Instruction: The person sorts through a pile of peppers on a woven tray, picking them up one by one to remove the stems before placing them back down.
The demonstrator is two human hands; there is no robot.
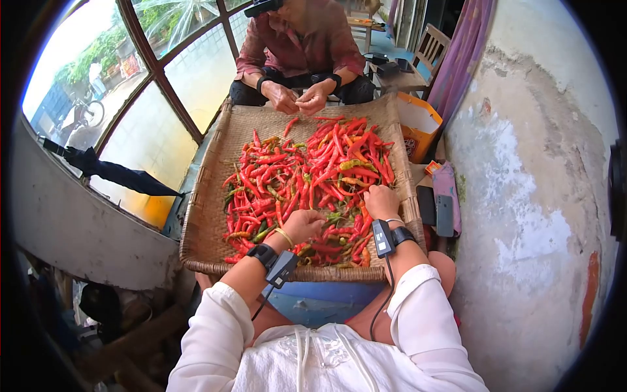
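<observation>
A woven basket tray (pixel 230 121) holds a wide heap of chili peppers (pixel 320 163), mostly red, with some orange and green ones. My left hand (pixel 304 225) is low over the near part of the heap, its fingers curled together; what lies between them is hidden. To its right, my right hand (pixel 381 202) rests at the heap's right side with fingers bent closed among the peppers. Whatever it grips is covered by the hand itself. Both wrists carry black bands with small cabled devices.
Across the tray sits another person, both hands (pixel 297 98) brought together above its far edge. An orange box (pixel 418 124) and a phone (pixel 445 215) are at the right, beside a peeling wall (pixel 516 196). A folded umbrella (pixel 124 173) leans by the left window.
</observation>
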